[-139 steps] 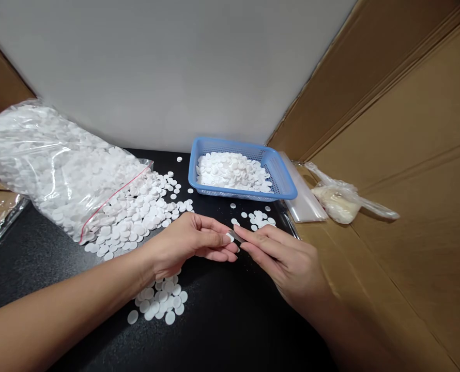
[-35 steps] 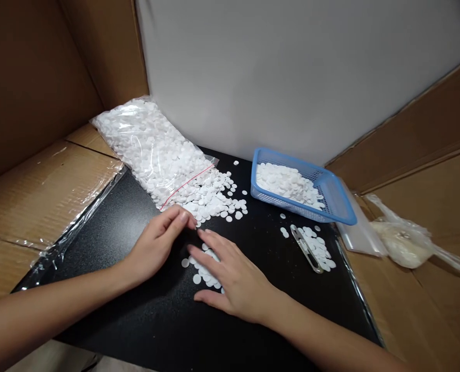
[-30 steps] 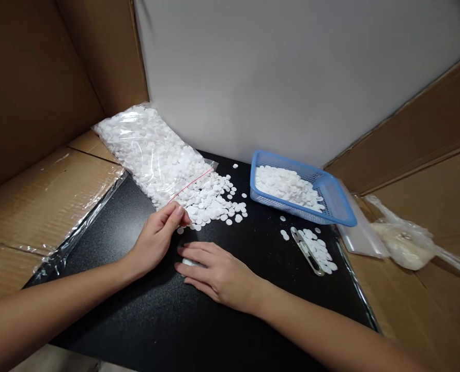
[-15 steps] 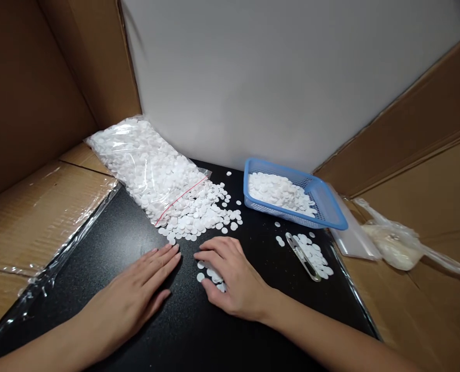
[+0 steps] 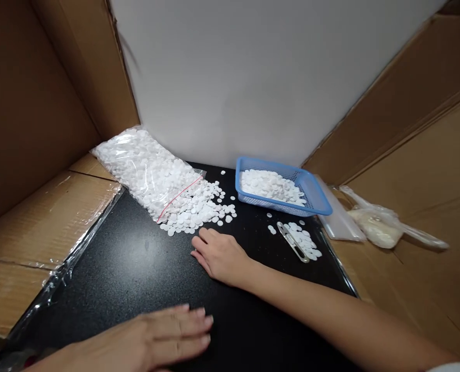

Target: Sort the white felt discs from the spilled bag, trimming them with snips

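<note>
My right hand (image 5: 220,256) rests on the black tabletop (image 5: 137,263), just in front of a heap of small white round discs (image 5: 199,209). Its fingers are curled under, and whatever they cover is hidden. The heap spills from the mouth of a clear zip bag (image 5: 148,165) with a red strip, which is filled with the same discs. Low in the view, my left hand (image 5: 164,336) is stretched flat above or on the tabletop, with nothing in it. Right of my right hand, a slim metal clip-like tool (image 5: 293,243) lies against a smaller group of discs (image 5: 305,240).
A blue plastic basket (image 5: 323,199) partly filled with discs stands at the back right. Beyond it lie a flat clear plastic bag (image 5: 344,222) and a knotted bag (image 5: 377,227) with pale contents. Cardboard (image 5: 419,170) and a white wall (image 5: 230,77) enclose the work area.
My left hand has moved toward me and to the right, away from the heap. My right hand has curled its fingers; the discs seen beneath it earlier are out of sight. The view has shifted.
</note>
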